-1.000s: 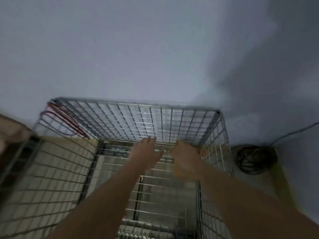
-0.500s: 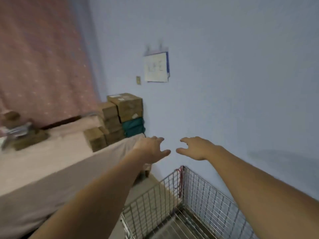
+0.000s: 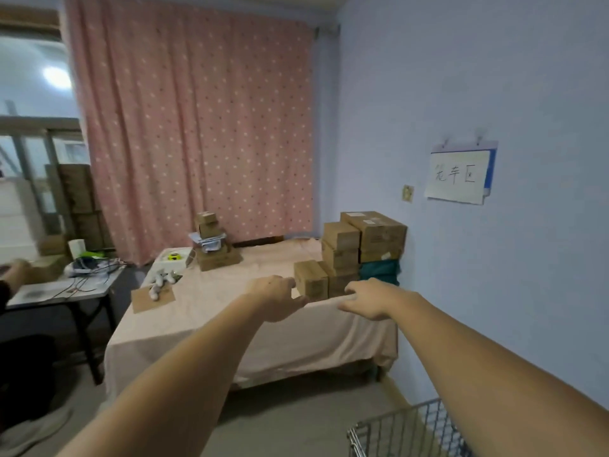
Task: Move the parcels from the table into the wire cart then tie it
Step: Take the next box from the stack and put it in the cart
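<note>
A stack of brown cardboard parcels [image 3: 359,245] stands at the table's right end against the wall, with a dark green parcel [image 3: 379,271] low on its right side. A small brown parcel [image 3: 311,279] sits at the front of the stack. My left hand [image 3: 275,296] and my right hand [image 3: 369,298] reach out in the air, fingers relaxed, holding nothing, on either side of that small parcel in the picture and nearer to me than the table. A corner of the wire cart [image 3: 395,427] shows at the bottom right, beneath my right forearm.
The table [image 3: 230,311] wears a beige cloth. A second pile of parcels [image 3: 214,249], a white box [image 3: 173,258] and a flat card [image 3: 152,298] lie on its left part. A side table [image 3: 66,288] with cables stands left. Another person's hand [image 3: 14,273] shows at the left edge.
My view swung up and left from the inside of the cart to the table and parcels. Both hands came out of the cart and now stretch toward the parcel stack.
</note>
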